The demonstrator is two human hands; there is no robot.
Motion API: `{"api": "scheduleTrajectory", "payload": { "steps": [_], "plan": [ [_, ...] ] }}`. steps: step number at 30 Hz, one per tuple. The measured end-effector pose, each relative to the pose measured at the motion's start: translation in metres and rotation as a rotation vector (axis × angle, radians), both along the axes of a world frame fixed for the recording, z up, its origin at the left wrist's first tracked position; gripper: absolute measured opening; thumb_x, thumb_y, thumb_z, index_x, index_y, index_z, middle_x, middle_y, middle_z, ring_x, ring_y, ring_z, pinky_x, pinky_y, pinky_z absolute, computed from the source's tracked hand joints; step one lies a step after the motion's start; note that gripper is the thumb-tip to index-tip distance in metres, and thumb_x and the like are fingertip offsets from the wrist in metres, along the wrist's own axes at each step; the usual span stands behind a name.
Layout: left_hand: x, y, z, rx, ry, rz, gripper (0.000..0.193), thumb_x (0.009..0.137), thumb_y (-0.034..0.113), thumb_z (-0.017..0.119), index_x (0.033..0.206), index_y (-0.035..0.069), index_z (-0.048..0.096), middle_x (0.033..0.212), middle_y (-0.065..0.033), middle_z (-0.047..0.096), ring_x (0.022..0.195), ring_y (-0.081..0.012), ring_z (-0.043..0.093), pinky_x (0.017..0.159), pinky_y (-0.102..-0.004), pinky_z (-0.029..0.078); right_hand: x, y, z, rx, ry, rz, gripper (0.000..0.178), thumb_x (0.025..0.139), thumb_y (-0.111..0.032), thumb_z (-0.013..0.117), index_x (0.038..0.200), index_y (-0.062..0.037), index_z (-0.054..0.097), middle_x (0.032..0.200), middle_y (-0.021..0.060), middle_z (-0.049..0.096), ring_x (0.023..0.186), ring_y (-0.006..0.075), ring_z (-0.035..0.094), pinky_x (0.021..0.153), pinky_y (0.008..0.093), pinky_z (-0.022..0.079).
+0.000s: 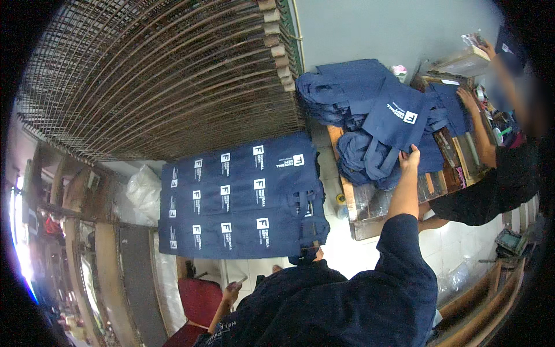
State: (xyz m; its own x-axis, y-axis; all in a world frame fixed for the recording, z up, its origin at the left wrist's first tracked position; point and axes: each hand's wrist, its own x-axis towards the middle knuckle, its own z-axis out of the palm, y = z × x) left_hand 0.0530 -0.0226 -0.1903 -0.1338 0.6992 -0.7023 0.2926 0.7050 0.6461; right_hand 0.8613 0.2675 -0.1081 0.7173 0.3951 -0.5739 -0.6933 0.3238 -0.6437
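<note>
Reaching forward, the right hand (pixel 409 157) pinches the lower edge of a navy tote bag (pixel 398 118) between fingers and thumb — the bag hangs flat from that grip, printed white square facing up, so its face can be seen as it comes off or goes onto the heap. Directly under and beyond the hand: a loose heap of navy bags (pixel 347 92), handles tangled, piled on a wooden worktable (pixel 361 214) whose near edge lies just below the wrist. To the left of the hand, well apart: a flat spread of printed bags (pixel 243 202), overlapped in three rows with each white mark left uncovered, apparently so the prints lie exposed and do not touch one another. Beyond that spread, a stack of wire drying racks (pixel 173 75). To the right of the hand, across the table: a co-worker's hand (pixel 467 97) pressing flat on another navy bag, a dark sleeve behind it. Left hand (pixel 232 291) — low, near the person's own body, closed about a small pale object too small to identify; a red stool (pixel 199 301) lies just beside it
</note>
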Motion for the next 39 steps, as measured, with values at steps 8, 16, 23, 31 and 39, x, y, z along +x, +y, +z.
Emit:
{"api": "scheduleTrajectory", "payload": {
  "steps": [8, 16, 23, 31, 39],
  "plan": [
    [0.120, 0.108, 0.084, 0.143, 0.030, -0.351, 0.051, 0.080, 0.030, 0.062, 0.116, -0.003, 0.047, 0.101, -0.0134, 0.058, 0.091, -0.0217, 0.056, 0.081, -0.0312, 0.043, -0.053, -0.036, 0.114, 0.132, -0.388, 0.369, 0.078, 0.072, 0.006, 0.052, 0.133, -0.0117, 0.007, 0.104, 0.0141, 0.042, 0.081, 0.0284, 0.056, 0.063, 0.0318, 0.049],
    [0.307, 0.168, 0.179, -0.556, -1.419, -0.307, 0.107, 0.061, 0.086, 0.018, 0.131, 0.006, 0.031, 0.128, -0.0173, 0.040, 0.117, -0.0310, 0.040, 0.095, -0.0472, 0.031, -0.247, -0.133, 0.272, 0.171, -0.661, 0.502, 0.056, 0.076, -0.004, 0.049, 0.129, -0.0116, 0.031, 0.107, 0.0044, 0.047, 0.085, 0.0133, 0.048, 0.072, 0.0272, 0.045],
    [0.234, 0.156, 0.218, -0.545, -1.340, -0.016, 0.093, 0.066, 0.078, 0.035, 0.127, 0.007, 0.031, 0.109, -0.0119, 0.052, 0.086, -0.0308, 0.058, 0.074, -0.0379, 0.047, -0.347, -0.158, 0.257, 0.036, -0.308, 0.707, 0.067, 0.066, -0.007, 0.052, 0.129, -0.0173, 0.031, 0.105, 0.0034, 0.047, 0.082, 0.0162, 0.050, 0.052, 0.0258, 0.046],
    [0.144, 0.182, 0.186, -0.118, -1.002, 0.145, 0.067, 0.071, 0.003, 0.054, 0.133, 0.013, 0.029, 0.107, -0.0067, 0.051, 0.081, -0.0141, 0.053, 0.058, -0.0232, 0.045, -0.394, -0.090, 0.187, 0.005, -0.324, 1.170, 0.056, 0.063, -0.012, 0.046, 0.119, -0.0118, 0.045, 0.094, 0.0014, 0.055, 0.083, 0.0139, 0.053, 0.059, 0.0312, 0.049],
    [0.152, 0.186, 0.101, 0.321, -0.597, -0.137, 0.078, 0.069, -0.010, 0.053, 0.136, 0.018, 0.025, 0.092, -0.0036, 0.059, 0.067, -0.0082, 0.053, 0.058, -0.0220, 0.045, -0.370, -0.131, 0.086, -0.543, -0.539, 1.085, 0.043, 0.074, -0.016, 0.045, 0.116, -0.0102, 0.047, 0.093, 0.0074, 0.054, 0.080, 0.0170, 0.053, 0.059, 0.0307, 0.048]
  ]
}}
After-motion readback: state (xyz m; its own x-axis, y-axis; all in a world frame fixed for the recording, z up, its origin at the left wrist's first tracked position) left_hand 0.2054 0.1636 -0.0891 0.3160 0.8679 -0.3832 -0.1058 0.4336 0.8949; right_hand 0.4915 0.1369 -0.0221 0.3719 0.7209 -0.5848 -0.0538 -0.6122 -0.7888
